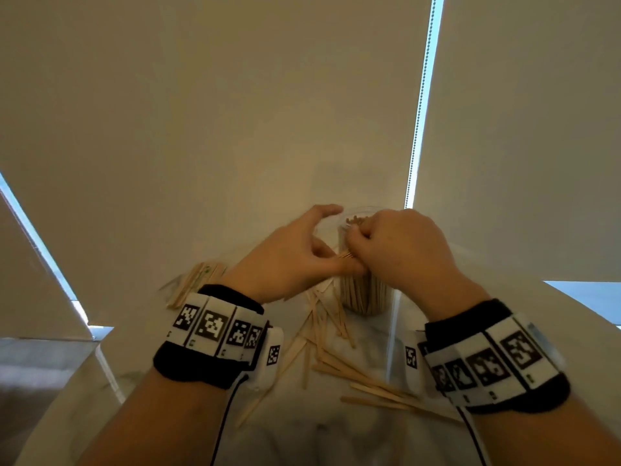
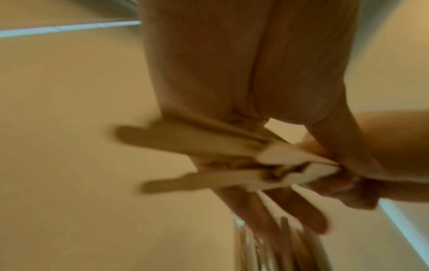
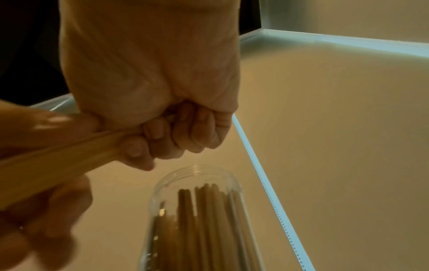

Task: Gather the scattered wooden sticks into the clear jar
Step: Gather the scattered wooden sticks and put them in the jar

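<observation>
Sticks (image 3: 51,161) in a small bundle are held between both hands, just above and in front of the mouth of the jar (image 1: 361,290). The right hand (image 1: 400,250) has its fingers curled tight around one end of the bundle. The left hand (image 1: 289,260) holds the other end; in the left wrist view its thumb and some fingers press on the wood while other fingers are stretched toward the jar.

The bundle lies almost flat, with its long axis going from hand to hand, while the jar stands upright and opens upward. So I judge that the bundle must be turned upright, one end down, before it can go in. The right hand is nearer to the mouth.

The jar is already quite full of sticks standing on end. Many loose sticks (image 1: 336,361) lie crossed on the table (image 1: 336,442) between the wrists, and another pile (image 1: 193,284) lies to the left.
</observation>
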`<state>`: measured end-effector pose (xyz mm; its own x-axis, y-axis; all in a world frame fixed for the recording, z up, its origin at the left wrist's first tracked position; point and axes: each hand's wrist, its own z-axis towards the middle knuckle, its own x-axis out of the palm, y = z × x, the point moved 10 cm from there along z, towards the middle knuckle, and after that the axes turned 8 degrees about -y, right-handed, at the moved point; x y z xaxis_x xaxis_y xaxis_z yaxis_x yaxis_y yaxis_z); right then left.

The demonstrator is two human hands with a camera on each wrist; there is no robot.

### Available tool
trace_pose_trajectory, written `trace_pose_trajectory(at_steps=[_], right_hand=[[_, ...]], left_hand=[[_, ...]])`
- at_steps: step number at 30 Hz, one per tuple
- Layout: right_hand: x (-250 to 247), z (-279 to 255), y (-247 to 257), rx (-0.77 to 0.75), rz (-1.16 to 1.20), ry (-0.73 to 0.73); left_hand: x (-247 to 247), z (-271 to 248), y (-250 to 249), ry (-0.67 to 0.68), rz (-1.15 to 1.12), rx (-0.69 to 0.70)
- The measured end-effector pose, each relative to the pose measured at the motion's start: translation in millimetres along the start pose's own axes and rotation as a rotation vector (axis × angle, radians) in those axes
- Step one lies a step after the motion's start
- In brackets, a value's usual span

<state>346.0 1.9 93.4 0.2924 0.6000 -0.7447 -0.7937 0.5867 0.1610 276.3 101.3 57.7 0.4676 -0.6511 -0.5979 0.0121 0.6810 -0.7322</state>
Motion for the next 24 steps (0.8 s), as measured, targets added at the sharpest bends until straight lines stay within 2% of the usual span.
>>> trace_pose_trajectory(at_steps=[2,3,4,5,7,9,13,16,18,20,22,24], right_hand=[[-12.0,2.9,-23.5,0.099,0.052,-0.065],[-18.8,3.8,-34.4,0.147,0.089,-0.103],[-23.6,4.9,-42.7,0.186,0.124,-0.135],[-27.5,5.5,-46.9,0.21,0.155,-0.159],[-28.2,6.3,-42.0,0.217,0.193,-0.177],[-21.7,4.0,-27.4,0.207,0.164,-0.166],[-14.3,-5.2,0.0,0.14,-0.045,-0.191],[-17.3,-7.4,-3.1,0.133,-0.117,-0.196],[-16.8,-6.2,-6.6,0.117,-0.137,-0.17],[-9.6,-3.6,-10.9,0.129,-0.048,-0.091],[-0.9,-1.5,-7.9,0.095,0.115,0.006],[-2.8,0.2,2.7,0.006,0.23,0.022]], left_hand=[[-37.9,5.3,9.5,-0.263,-0.023,-0.019],[-53.9,4.7,15.5,-0.396,-0.122,-0.053],[-60.6,3.4,22.7,-0.472,-0.259,-0.117],[-57.4,2.5,28.7,-0.488,-0.408,-0.195],[-37.1,1.4,27.2,-0.432,-0.694,-0.31],[-20.8,0.6,16.7,-0.385,-0.849,-0.337],[3.6,-2.1,16.1,-0.32,-0.747,-0.359],[14.7,-1.9,23.3,-0.261,-0.711,-0.411],[12.2,1.7,20.8,-0.232,-0.565,-0.345],[4.4,3.3,14.7,-0.244,-0.466,-0.247],[-7.6,2.7,15.2,-0.304,-0.471,-0.219],[-20.1,3.4,21.0,-0.368,-0.531,-0.229]])
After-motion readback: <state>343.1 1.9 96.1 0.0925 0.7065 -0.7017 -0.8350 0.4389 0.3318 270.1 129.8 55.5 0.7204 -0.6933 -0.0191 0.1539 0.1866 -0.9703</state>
